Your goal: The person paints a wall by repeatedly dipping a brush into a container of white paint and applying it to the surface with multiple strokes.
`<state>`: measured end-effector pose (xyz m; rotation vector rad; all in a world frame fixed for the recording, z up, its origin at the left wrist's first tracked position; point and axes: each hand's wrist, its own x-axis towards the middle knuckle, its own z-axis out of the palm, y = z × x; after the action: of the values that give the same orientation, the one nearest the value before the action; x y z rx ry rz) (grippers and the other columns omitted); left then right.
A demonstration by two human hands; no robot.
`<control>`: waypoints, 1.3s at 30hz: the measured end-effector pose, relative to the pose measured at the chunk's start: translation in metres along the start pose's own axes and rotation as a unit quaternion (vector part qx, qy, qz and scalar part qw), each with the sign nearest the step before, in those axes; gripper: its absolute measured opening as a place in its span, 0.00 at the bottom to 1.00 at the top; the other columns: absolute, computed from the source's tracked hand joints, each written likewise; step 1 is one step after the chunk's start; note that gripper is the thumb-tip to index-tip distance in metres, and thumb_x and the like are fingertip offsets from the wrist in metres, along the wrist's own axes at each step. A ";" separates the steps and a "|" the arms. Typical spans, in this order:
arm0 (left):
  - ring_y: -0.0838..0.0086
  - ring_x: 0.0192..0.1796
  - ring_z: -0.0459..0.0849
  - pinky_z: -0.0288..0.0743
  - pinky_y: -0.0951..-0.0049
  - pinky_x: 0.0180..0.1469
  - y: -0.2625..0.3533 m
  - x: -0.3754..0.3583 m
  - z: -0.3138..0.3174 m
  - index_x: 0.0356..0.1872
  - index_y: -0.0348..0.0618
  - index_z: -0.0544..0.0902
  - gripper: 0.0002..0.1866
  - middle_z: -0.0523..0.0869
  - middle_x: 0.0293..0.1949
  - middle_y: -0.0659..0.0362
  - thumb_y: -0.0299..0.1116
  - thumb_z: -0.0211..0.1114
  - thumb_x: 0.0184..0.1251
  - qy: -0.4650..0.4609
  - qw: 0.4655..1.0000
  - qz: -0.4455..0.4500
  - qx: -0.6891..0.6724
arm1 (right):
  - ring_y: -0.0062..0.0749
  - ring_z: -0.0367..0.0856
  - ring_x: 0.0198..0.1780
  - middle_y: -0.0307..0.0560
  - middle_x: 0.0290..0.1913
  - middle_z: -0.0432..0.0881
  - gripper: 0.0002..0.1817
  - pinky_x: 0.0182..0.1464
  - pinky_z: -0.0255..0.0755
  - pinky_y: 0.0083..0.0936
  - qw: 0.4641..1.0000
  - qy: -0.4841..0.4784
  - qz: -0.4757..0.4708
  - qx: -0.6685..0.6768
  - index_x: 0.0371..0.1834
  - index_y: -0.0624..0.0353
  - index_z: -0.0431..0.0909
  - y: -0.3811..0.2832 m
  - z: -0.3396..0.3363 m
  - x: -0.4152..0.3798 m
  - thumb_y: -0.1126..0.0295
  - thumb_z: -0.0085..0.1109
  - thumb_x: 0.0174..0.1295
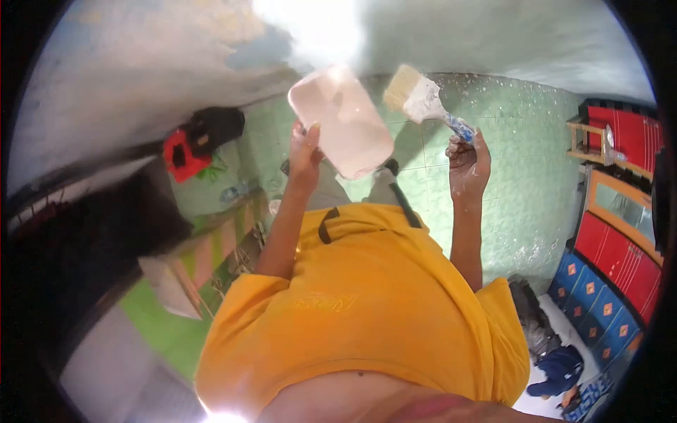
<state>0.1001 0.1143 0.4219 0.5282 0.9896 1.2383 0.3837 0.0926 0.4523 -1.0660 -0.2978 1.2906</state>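
My left hand (306,154) grips the near left edge of a pale pinkish-white tub (352,134), thumb over its rim. Whitish paint seems to coat the tub's inside. In my right hand (468,163) is a wide paintbrush (423,97), its blue and white handle pinched between thumb and fingers. The brush's pale bristles point up and left, toward the tub but apart from it. White paint covers the brush's ferrule, and white smears mark my right fingers and wrist.
A patchy painted wall (479,42) rises ahead. White spatters dot the green tiled floor (522,155). Red and blue cabinets (613,247) line the right side, with dark clothes (560,370) nearby. At left are a red item (185,156), a black bag (218,130) and a wooden piece (169,285).
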 end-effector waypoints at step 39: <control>0.53 0.68 0.66 0.64 0.49 0.67 -0.192 0.117 -0.291 0.73 0.40 0.53 0.40 0.63 0.69 0.48 0.56 0.49 0.67 0.115 0.981 -0.130 0.092 | 0.61 0.81 0.43 0.67 0.38 0.81 0.19 0.46 0.72 0.47 0.855 0.102 -0.120 -0.493 0.44 0.67 0.77 0.567 -0.113 0.391 0.59 0.46 0.71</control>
<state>-0.0438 0.1210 0.0833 0.3884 1.3337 0.9932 0.2310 0.3282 -0.1862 -1.9376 -0.9625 0.7418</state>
